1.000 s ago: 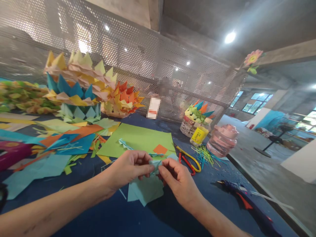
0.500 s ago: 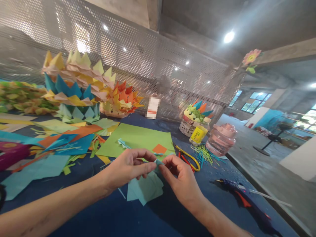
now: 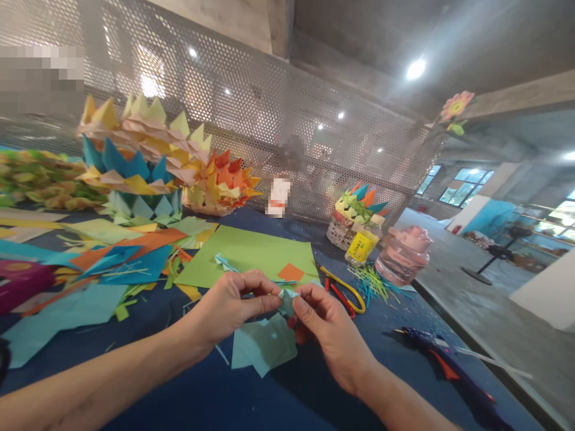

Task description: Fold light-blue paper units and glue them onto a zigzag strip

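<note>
A small folded piece of pale blue paper (image 3: 287,301) is pinched between both hands, above the table. My left hand (image 3: 242,304) grips its left edge between thumb and fingers. On the opposite edge, my right hand (image 3: 321,314) holds it the same way, with the thumb across the front. Just below lie loose pale blue paper squares (image 3: 263,346), overlapping on the dark blue tabletop. Behind the hands is a green sheet (image 3: 251,251) bearing an orange paper square (image 3: 291,273) and small folded blue pieces.
Yellow-handled scissors (image 3: 348,290) lie right of the green sheet. A glue gun (image 3: 449,362) rests near the right table edge, by a pink bottle (image 3: 403,254) and a yellow-labelled bottle (image 3: 363,242). Folded paper crowns (image 3: 144,161) and coloured scraps (image 3: 130,251) crowd the left.
The folded paper has turned so more of its face shows between my fingers. My right thumb has moved up along it. Both hands stay in nearly the same place.
</note>
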`<action>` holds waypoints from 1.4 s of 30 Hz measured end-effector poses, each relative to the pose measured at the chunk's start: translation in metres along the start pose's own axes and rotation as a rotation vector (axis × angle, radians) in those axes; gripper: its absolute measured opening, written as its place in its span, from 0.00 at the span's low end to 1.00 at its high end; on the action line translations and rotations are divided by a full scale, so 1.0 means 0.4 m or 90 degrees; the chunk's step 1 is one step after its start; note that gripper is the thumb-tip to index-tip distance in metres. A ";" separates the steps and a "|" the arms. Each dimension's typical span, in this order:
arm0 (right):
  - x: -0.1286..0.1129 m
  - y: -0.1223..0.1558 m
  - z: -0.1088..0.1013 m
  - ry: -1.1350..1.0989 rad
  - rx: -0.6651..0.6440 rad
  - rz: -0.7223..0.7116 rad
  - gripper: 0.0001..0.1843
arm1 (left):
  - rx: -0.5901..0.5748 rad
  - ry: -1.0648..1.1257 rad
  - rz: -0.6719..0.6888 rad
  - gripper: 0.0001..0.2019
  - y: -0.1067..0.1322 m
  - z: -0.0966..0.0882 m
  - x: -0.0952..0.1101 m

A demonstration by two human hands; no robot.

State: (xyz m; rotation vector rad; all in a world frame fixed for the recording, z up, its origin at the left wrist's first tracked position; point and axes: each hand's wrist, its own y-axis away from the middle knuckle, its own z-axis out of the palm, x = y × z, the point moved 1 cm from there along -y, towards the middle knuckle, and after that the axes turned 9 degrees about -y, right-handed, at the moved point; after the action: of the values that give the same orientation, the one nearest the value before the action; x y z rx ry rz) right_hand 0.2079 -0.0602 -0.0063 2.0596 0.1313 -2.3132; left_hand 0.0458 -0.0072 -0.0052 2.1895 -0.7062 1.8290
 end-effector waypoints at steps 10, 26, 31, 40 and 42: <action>-0.008 -0.003 -0.004 0.074 0.040 -0.031 0.14 | -0.046 -0.071 0.000 0.13 0.002 0.001 -0.013; -0.012 0.002 -0.008 0.314 0.043 -0.276 0.04 | -0.070 -0.044 0.017 0.09 0.000 0.002 -0.011; -0.012 0.000 -0.015 0.313 0.062 -0.327 0.03 | -0.017 -0.079 0.102 0.06 -0.003 0.001 -0.020; -0.020 0.009 -0.010 0.287 0.062 -0.275 0.06 | 0.007 -0.178 0.163 0.05 0.024 0.001 0.006; -0.023 0.011 -0.005 0.277 0.069 -0.264 0.08 | 0.001 -0.192 0.156 0.05 0.027 0.005 0.010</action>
State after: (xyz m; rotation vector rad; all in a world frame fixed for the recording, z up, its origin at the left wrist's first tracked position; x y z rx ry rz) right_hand 0.2115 -0.0646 0.0025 2.7913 0.5005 -2.0466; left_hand 0.0427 -0.0185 -0.0032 2.5047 -1.0756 1.6124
